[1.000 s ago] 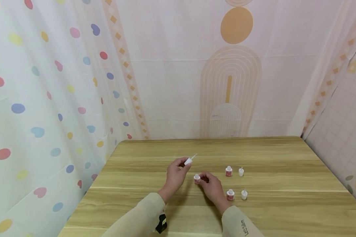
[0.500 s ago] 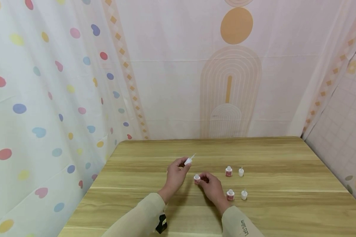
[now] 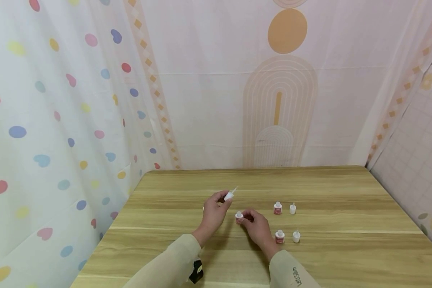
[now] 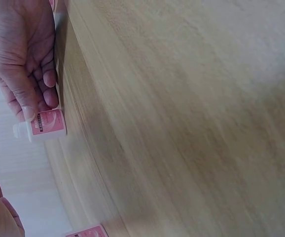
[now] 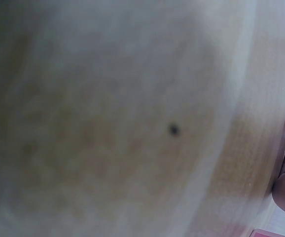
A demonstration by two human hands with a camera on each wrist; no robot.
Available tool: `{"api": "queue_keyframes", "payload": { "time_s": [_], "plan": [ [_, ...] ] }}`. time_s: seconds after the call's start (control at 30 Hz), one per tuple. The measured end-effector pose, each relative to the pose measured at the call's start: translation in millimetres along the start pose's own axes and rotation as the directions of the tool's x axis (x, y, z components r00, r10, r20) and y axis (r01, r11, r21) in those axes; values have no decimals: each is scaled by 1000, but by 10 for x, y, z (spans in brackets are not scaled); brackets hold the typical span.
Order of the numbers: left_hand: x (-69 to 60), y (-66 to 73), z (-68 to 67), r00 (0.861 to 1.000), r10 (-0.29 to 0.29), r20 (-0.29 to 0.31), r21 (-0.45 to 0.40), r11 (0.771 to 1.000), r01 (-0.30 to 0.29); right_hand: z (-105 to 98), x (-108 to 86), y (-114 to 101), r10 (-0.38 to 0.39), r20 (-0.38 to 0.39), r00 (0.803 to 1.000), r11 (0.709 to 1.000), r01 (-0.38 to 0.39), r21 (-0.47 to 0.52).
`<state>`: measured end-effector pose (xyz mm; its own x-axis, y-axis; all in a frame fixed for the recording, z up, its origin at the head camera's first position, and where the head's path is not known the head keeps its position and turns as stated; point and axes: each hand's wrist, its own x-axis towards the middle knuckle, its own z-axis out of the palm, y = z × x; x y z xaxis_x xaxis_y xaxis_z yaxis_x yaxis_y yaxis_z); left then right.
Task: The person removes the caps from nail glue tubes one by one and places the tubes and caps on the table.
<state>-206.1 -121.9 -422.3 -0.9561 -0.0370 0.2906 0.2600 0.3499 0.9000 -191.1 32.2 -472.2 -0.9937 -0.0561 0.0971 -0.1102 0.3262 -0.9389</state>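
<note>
My left hand [image 3: 214,212] pinches a white brush cap [image 3: 229,196] between thumb and fingers, its thin stem slanting up and to the right. Lower and to the right, my right hand [image 3: 256,226] grips a small white bottle [image 3: 239,218] with a pink-red label, uncapped and upright on the table. The left wrist view shows that bottle [image 4: 48,124] at the right fingertips, with part of my left hand [image 4: 2,215] at lower left. Cap and bottle are apart.
Right of my hands stand two similar open bottles [image 3: 277,208], [image 3: 279,237], each beside a white cap [image 3: 293,209], [image 3: 296,237] with its stem upward. A label [image 4: 89,232] shows at the left wrist view's bottom edge. Black object [image 3: 196,272] by the left sleeve; curtains surround the wooden table [image 3: 345,256].
Both hands stay almost still. The stem of the brush cap has tilted very slightly; the bottle in my right hand has not moved. The curtain on the left sways a little.
</note>
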Motion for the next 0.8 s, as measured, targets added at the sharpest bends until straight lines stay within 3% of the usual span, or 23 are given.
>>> {"api": "queue_keyframes", "payload": {
  "time_s": [0.8],
  "plan": [
    [26, 6, 12, 1000, -13, -24, 5, 1000, 14, 1, -3, -9, -4, -4, 1000, 1000, 4, 5]
  ]
}}
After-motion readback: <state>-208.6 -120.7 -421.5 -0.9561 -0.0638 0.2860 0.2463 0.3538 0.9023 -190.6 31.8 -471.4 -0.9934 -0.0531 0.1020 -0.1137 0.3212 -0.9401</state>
